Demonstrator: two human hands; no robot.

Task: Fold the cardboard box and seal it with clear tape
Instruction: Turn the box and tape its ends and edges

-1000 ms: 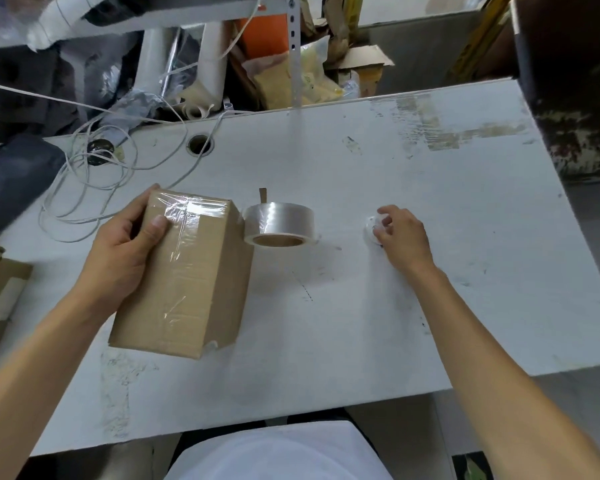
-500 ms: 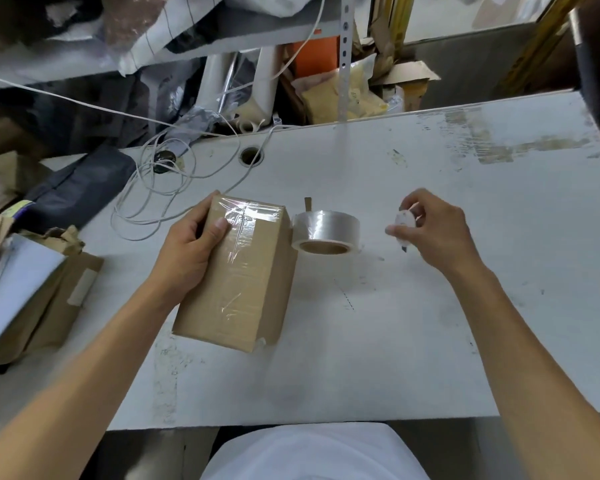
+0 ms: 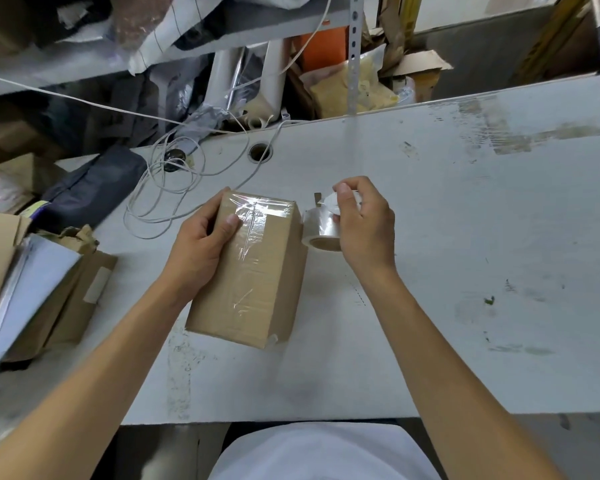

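A brown cardboard box (image 3: pixel 257 289) lies folded on the white table (image 3: pixel 465 237), with clear tape along its top seam and far end. My left hand (image 3: pixel 201 244) grips the box's far left side, thumb pressed on the taped top. Right beside the box stands a roll of clear tape (image 3: pixel 317 228), partly hidden by my right hand (image 3: pixel 364 226). That hand hovers over the roll and pinches a small white object (image 3: pixel 331 202) between thumb and fingers; what the object is I cannot tell.
White cables (image 3: pixel 167 199) coil on the table behind the box, near a round cable hole (image 3: pixel 260 151). Flat cardboard and papers (image 3: pixel 32 278) pile up at the left. Cluttered shelving (image 3: pixel 291 64) stands behind the table's far edge.
My right hand lifted the small white object off the table and carried it left, over the tape roll. My left hand stayed on the box. The camera view shifted left.
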